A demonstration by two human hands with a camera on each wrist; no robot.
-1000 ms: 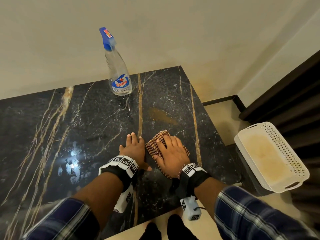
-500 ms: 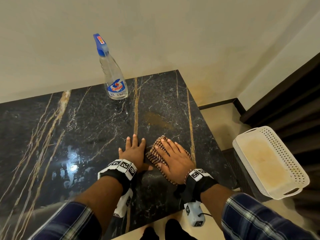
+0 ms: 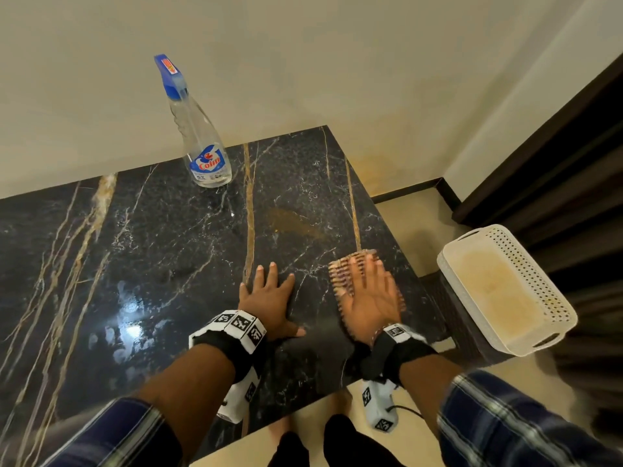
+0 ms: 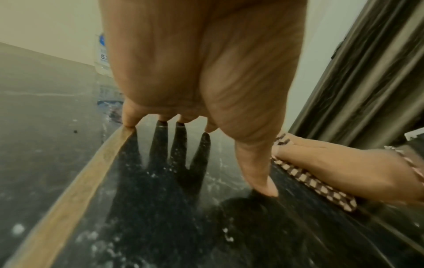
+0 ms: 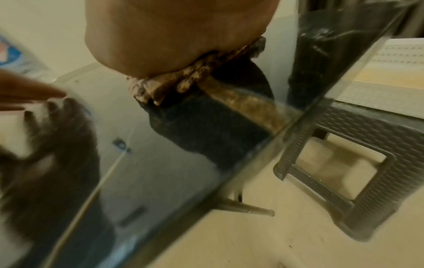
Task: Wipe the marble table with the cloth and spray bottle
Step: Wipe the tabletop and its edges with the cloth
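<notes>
My right hand [image 3: 369, 291] lies flat with straight fingers on the brown checked cloth [image 3: 340, 271], pressing it onto the black marble table [image 3: 161, 251] near the right edge. The cloth [image 5: 174, 81] shows under my palm in the right wrist view, blurred. My left hand [image 3: 269, 294] rests flat on the marble just left of it, fingers spread, holding nothing; its fingertips [image 4: 128, 119] touch the glossy top. The clear spray bottle [image 3: 199, 139] with a blue head stands upright at the back by the wall, away from both hands. A brownish stain [image 3: 293, 224] lies ahead of the hands.
A white perforated plastic tray [image 3: 505, 288] sits on a dark woven stool [image 5: 367, 145] right of the table. The cream wall [image 3: 303, 62] runs along the table's far edge. A dark ribbed panel [image 3: 556, 156] stands at far right. Tiled floor [image 5: 252, 244] lies below the table's right edge.
My right hand has slid the cloth to the right, away from the left hand and toward the table's right edge. The left hand has stayed flat in place.
</notes>
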